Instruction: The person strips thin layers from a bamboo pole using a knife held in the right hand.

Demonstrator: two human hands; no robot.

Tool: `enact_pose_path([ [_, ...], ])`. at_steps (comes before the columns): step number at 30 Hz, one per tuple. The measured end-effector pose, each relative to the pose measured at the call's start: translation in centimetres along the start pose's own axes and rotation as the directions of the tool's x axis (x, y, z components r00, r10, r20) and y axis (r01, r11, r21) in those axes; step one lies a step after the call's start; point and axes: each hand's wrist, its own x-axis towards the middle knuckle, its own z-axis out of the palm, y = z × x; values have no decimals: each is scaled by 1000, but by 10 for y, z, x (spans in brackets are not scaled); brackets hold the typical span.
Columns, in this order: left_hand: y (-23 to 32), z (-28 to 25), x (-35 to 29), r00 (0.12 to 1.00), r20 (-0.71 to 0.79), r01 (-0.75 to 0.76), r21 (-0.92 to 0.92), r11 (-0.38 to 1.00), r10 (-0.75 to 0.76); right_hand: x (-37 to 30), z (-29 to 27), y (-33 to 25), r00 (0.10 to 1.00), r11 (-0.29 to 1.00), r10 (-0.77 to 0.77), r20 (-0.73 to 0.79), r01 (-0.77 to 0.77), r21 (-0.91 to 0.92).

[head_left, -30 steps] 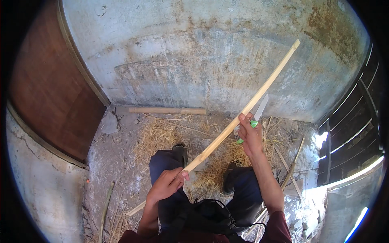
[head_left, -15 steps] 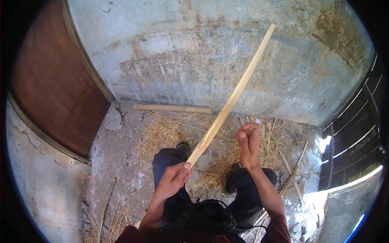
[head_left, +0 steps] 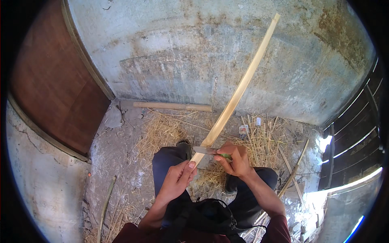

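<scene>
Stick (head_left: pixel 239 91): long, flat and pale, slanting from the left hand (head_left: pixel 178 176) up and away to the right, its far end raised in front of the stained wall (head_left: pixel 162 52).
Left fingers: closed on the stick near its lower end, the thumb (head_left: pixel 190 165) flat on the upper face and the other fingers curled beneath and partly hidden.
Right hand (head_left: pixel 236 160): clenched round the green handle (head_left: pixel 225 156) of a knife (head_left: pixel 206 150), just to the right of the stick; the fingers hold the handle, and no contact between them and the wood is visible.
Blade: lies across the stick just beyond the left thumb, tip toward the left; whether its edge bites into the wood, I cannot tell.
Joint (head_left: pixel 207 142) in the stick: just past the blade, on the side away from the left hand.
Below the hands: dark-trousered legs (head_left: pixel 170 162) and a dusty floor (head_left: pixel 121 156) with loose straw (head_left: pixel 158 133).
By the wall: a pole (head_left: pixel 172 106) lying along its foot.
</scene>
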Motion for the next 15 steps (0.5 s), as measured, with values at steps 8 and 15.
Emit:
enact_pose_path([
  [8,7,14,-4,977,-102,-154,257,954,185,1,4,-4,993,987,-108,38,112,-113],
  [15,13,19,-8,956,-128,-213,312,926,263,1,5,-5,993,984,-116,22,118,-135],
])
